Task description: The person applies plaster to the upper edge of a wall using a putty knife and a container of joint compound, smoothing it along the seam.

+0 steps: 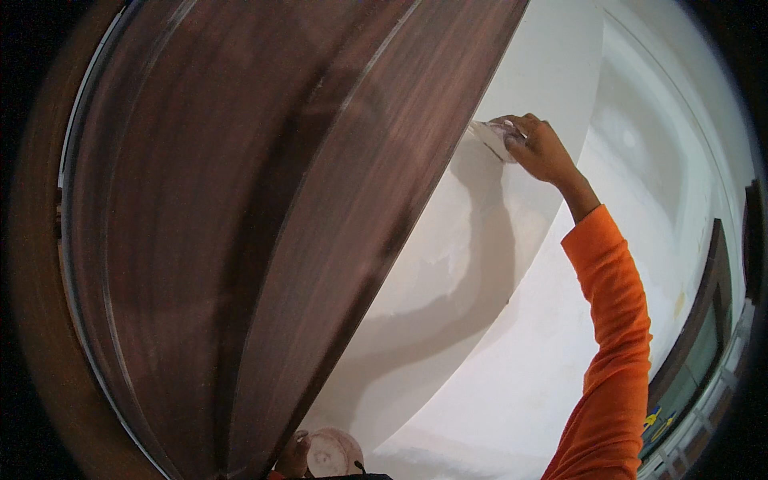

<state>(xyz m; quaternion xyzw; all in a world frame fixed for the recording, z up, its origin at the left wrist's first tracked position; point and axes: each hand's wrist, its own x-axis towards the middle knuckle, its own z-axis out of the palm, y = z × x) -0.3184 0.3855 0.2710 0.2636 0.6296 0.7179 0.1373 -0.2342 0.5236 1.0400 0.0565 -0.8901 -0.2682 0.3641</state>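
Note:
My right hand (545,150), at the end of an orange sleeve, is closed round a flat putty knife (493,141) with pale smears on it. The knife's blade lies against the white wall strip (448,240), right beside the edge of a dark brown wood-grain panel (344,200). Low in the picture, my left hand (293,458) grips the side of a round bowl (332,453) whose inside has a whitish-pink coating. Most of that hand is cut off by the lower edge.
Beyond the strip's curved edge runs another white wall (528,344) with patchy marks. At the far right stands a dark-framed window or door (694,336), with a yellow and blue thing (654,422) near its lower end. Shadows of my arm fall across the strip.

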